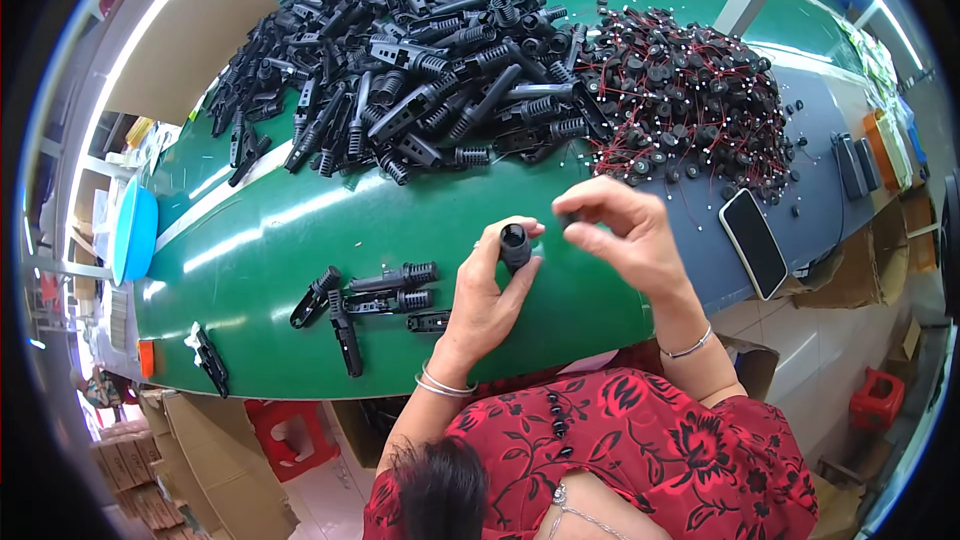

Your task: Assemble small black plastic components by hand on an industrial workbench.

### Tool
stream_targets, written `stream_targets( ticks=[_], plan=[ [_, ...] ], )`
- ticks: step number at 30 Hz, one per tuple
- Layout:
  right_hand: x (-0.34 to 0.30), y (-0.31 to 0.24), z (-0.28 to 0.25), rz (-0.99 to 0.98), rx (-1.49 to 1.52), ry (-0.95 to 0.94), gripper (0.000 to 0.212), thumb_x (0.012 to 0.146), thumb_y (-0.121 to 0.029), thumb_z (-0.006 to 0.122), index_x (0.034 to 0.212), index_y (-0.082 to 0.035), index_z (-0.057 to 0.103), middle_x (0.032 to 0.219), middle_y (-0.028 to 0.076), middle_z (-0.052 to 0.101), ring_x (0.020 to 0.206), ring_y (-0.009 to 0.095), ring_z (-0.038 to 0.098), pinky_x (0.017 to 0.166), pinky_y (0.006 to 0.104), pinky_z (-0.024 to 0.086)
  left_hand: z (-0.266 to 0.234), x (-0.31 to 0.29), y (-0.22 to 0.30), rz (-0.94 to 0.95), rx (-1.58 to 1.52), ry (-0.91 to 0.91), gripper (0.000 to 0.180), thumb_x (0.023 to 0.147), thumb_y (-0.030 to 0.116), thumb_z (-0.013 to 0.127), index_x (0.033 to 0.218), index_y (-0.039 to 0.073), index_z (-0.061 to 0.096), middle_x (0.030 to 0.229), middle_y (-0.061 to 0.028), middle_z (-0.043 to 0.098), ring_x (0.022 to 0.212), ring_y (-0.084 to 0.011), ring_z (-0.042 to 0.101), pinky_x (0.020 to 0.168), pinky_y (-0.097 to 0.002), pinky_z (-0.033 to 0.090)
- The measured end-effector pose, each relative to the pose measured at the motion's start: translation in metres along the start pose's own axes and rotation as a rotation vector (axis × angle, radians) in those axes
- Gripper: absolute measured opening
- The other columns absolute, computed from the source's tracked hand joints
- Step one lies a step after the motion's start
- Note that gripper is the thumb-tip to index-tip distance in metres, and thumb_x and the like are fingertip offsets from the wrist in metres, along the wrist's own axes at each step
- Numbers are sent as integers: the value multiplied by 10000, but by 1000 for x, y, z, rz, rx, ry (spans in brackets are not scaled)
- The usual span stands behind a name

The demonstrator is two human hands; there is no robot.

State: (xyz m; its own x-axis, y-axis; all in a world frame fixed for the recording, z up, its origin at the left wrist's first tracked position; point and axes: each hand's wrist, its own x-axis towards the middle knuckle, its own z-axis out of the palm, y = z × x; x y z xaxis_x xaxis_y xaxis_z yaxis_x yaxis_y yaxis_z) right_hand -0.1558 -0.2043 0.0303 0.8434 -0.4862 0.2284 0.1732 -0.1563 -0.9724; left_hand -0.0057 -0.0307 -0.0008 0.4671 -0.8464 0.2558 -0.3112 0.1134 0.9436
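Observation:
My left hand (490,290) is wrapped round a black plastic tube-shaped housing (515,245), its round open end facing up. Just to its right, my right hand (620,230) pinches a small dark round part (569,219) between thumb and fingers; slight blur hides its details. The two parts are apart. Left of my left hand, several black ribbed housings (390,300) lie on the green tabletop. Beyond my hands spreads a big heap of similar black housings (430,60). To its right is a pile of small round black parts with red wires (690,100).
A phone (753,243) lies on the grey mat at the right. One more black piece (211,364) sits near the left front edge of the table (270,340). A blue basin (135,230) stands at the far left. Red stools (878,399) and cardboard (210,460) are below.

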Motion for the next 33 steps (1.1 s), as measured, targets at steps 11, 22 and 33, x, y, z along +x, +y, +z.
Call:
stream_targets(
  ticks=[11,22,33],
  plan=[
    [-1,-47,-3,-66,657,-9,355,982,-110,810,1270,66,699,1188,150,724,1091,183,698,944,329,582,3,-3,1,66,130,39,388,924,-76,750,1280,62,684,1305,-125,757,1296,-316,701,1155,-436,505],
    [-4,-52,12,-203,350,-60,347,896,2,859,1215,81,746,1183,176,744,1125,250,688,982,371,548,1,1,-2,241,197,27,521,818,-116,756,1290,91,678,1317,-91,751,1338,-331,683,1227,-549,436],
    [-2,-33,21,-166,196,-59,326,880,-37,886,1181,23,777,1162,132,767,1076,220,696,913,343,552,3,-2,4,264,238,38,506,834,-76,775,1303,88,679,1300,-95,757,1291,-318,708,1231,-575,432]
  ],
)
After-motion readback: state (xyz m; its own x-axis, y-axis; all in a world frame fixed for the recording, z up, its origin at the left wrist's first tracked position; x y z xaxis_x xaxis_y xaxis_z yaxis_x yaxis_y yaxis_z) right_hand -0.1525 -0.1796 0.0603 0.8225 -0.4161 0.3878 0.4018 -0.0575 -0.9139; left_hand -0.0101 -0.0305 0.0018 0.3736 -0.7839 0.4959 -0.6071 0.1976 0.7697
